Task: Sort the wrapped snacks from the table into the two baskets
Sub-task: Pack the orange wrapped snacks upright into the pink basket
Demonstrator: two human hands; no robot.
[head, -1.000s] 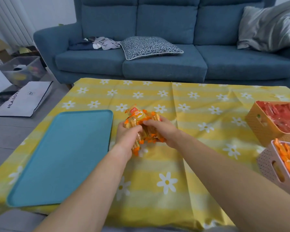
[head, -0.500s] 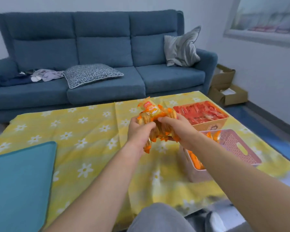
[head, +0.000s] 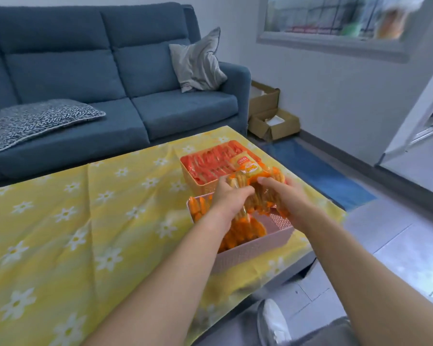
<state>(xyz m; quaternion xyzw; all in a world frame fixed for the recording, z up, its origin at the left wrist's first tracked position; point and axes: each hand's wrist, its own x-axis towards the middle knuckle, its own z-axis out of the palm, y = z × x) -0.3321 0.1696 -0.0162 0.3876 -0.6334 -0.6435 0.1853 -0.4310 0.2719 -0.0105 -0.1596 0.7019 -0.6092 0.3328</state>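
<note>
Room: blue sofa along the back wall, and a low counter under a yellow daisy-print cloth. Two baskets stood at the counter's right end, one just behind the other. The orange basket, farther off, was filled with red-wrapped snacks. The pink basket, nearer, held orange-wrapped snacks heaped toward its left and near side, with part of its floor bare on the right.

A bundle of orange-wrapped snacks was off the counter, held in the air between both hands. The left hand gripped its left flank with fingers curled round the wrappers. The right hand gripped its right flank, thumb on top (the other fingers were hidden behind the packs).

Key relation: the bundle hung above the far half of the pink basket. Its long axis ran from low and near to high and far, so the lower end dangled over that basket's mouth and the upper end leaned over the near rim of the orange basket.

Judgement: the wrappers matched the pink basket's contents, so the drop called for a move down and slightly toward the person, not forward. Both hands were equally near. The risk was the top pack tipping into the orange basket.
</note>
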